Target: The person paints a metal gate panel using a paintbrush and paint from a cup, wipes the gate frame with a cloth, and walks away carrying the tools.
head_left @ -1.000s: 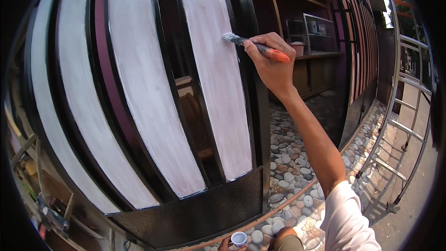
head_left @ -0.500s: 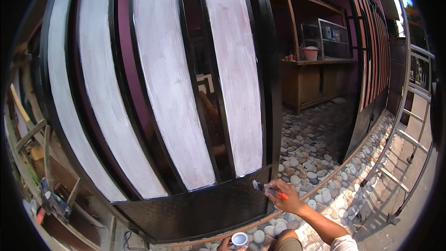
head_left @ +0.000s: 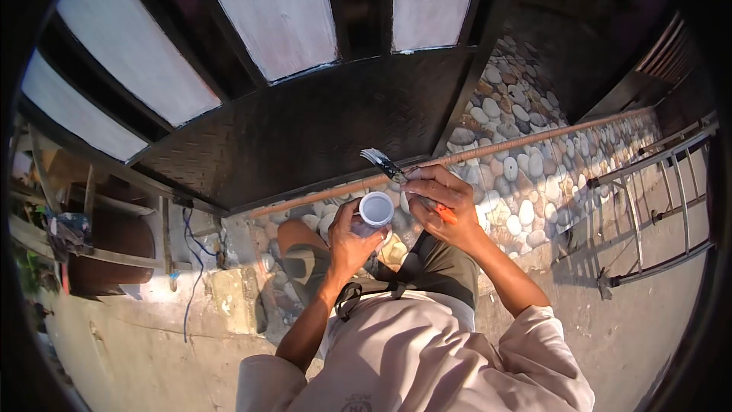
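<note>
My left hand (head_left: 352, 240) is wrapped round a small white paint cup (head_left: 377, 209), held upright over my lap with its mouth facing up. Just to the right, my right hand (head_left: 444, 202) grips a paintbrush (head_left: 390, 168) with an orange handle end. White paint coats the bristles, which point up and left, apart from the cup. In front of me stands a black metal gate (head_left: 328, 118). Its upright slats, such as the white-painted slat (head_left: 278, 11), end above the dark lower panel. How much paint the cup holds I cannot make out.
Pebble paving (head_left: 526, 175) runs beneath the gate and off to the right, along a reddish edge strip (head_left: 526, 138). A metal ladder (head_left: 637, 221) lies in view at the right. Wooden pieces (head_left: 91, 252) and a blue cord (head_left: 200, 259) are at the left.
My view has tilted down to my lap. The paintbrush has come away from the gate's lower edge towards the cup, which now shows fully in my left hand.
</note>
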The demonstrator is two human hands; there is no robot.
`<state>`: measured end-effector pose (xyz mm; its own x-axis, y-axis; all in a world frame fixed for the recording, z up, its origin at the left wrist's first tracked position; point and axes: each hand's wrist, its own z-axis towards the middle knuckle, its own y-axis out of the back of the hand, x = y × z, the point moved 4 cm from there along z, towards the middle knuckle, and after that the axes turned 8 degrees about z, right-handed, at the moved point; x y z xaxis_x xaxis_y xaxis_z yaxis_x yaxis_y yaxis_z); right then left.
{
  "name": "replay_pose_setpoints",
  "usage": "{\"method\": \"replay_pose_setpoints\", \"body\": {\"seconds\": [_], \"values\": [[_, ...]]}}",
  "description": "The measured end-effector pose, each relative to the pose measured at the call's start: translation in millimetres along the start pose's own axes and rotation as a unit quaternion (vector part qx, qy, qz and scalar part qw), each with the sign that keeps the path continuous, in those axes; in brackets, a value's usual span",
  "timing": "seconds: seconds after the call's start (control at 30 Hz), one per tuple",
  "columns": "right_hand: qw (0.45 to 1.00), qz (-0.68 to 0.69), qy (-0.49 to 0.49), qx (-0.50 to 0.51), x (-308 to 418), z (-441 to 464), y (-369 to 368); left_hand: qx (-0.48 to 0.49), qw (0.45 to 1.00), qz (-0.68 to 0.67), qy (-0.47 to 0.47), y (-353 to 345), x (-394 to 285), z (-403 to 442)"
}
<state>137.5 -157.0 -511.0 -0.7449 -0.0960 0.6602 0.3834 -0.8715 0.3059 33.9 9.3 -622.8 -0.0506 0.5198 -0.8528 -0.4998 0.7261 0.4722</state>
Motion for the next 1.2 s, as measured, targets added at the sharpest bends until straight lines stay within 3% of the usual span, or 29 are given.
{"method": "replay_pose_setpoints", "body": {"seconds": [0.13, 0.27, 0.47, 0.57, 0.63, 0.67, 0.73, 0.8, 0.87, 0.93, 1.13, 1.2], "values": [[0.998, -0.005, 0.018, 0.066, -4.0, -14.9, -24.6, -0.012, 1.0, -0.016, 0.002, 3.3, 7.7, 2.1], [0.981, -0.11, 0.077, 0.142, 1.8, -22.5, -51.4, -0.036, 0.999, -0.027, 0.005, 13.2, 15.6, 4.5], [0.971, -0.14, 0.111, 0.159, 1.5, -25.4, -65.9, -0.075, 0.993, -0.094, 0.003, 35.0, 16.6, 5.6], [0.986, -0.123, 0.077, 0.078, -18.6, -37.0, -59.7, -0.084, 0.985, -0.148, 0.019, 36.4, 37.9, 0.3], [0.98, 0.032, -0.196, -0.029, -70.3, -71.1, -60.5, -0.093, 0.972, -0.212, 0.043, 35.3, 50.7, -4.7], [0.979, 0.034, -0.2, -0.028, -90.9, -91.9, -70.0, -0.092, 0.972, -0.21, 0.047, 36.6, 50.8, -7.6], [0.941, 0.002, -0.338, -0.008, -147.7, -145.3, -95.8, -0.099, 0.98, -0.165, 0.045, 40.4, 47.0, -13.1], [0.916, -0.139, -0.368, 0.079, -182.6, -188.5, -119.6, -0.097, 0.988, -0.103, 0.053, 44.2, 49.3, -19.4], [0.904, -0.134, -0.39, 0.116, -220.9, -225.3, -142.3, -0.099, 0.993, -0.042, 0.057, 49.7, 54.8, -22.9], [0.897, -0.203, -0.339, 0.201, -239.2, -245.6, -165.3, -0.113, 0.992, -0.045, 0.04, 55.8, 63.8, -26.4], [0.892, -0.177, -0.364, 0.2, -258.7, -244.2, -169.2, -0.111, 0.99, -0.033, 0.075, 76.2, 50.8, -26.8], [0.904, -0.015, -0.382, 0.191, -265.4, -238.5, -160.3, -0.097, 0.991, -0.042, 0.084, 77.4, 51.9, -24.2]]}}
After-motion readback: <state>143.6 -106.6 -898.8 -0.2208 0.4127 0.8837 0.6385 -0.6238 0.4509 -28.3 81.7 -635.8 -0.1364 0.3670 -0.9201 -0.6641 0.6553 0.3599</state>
